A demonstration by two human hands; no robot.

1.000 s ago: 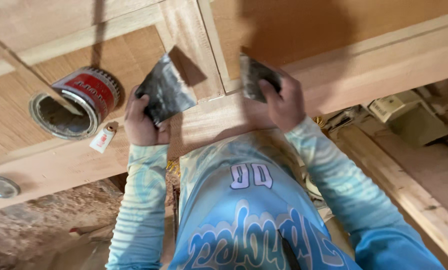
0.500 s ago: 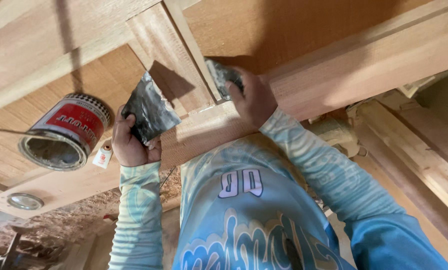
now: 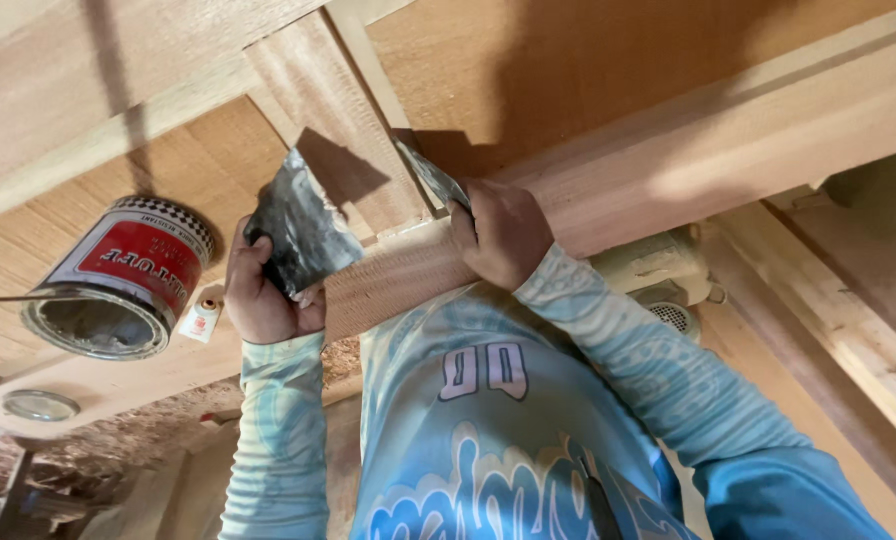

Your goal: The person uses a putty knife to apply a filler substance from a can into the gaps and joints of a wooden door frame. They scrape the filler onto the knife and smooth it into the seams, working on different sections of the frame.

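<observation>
The left hand (image 3: 263, 295) is holding a dark, smeared scraper blade (image 3: 303, 225) upright over the wooden door (image 3: 668, 170), fingers curled around the blade's lower edge and its grip pinching the metal, with the broad face of the blade turning toward the camera. The right hand (image 3: 498, 232) is pressing a second scraper (image 3: 430, 175) down against the door, its grip closing tight over the handle end so that only the thin grey blade is showing, lying slanted along the edge of a raised wooden rail (image 3: 318, 110) where that rail is meeting the crosspiece. The two hands are working near each other, with a strip of ribbed, lighter wood (image 3: 388, 285) lying between them. Left of the left hand, an open can (image 3: 118, 285) with a red label is sitting on the door panel, its mouth showing grey paste inside. Just beside the can, between it and the left wrist, a small white tube (image 3: 201, 318) with a reddish tip is lying on the wood. Farther down the left edge, a round metal lid (image 3: 40, 405) is resting flat on the frame, well apart from the hands. Both arms are wearing pale blue patterned sleeves (image 3: 278, 440). Sawdust (image 3: 108, 440) is covering the floor below the door's edge.
</observation>
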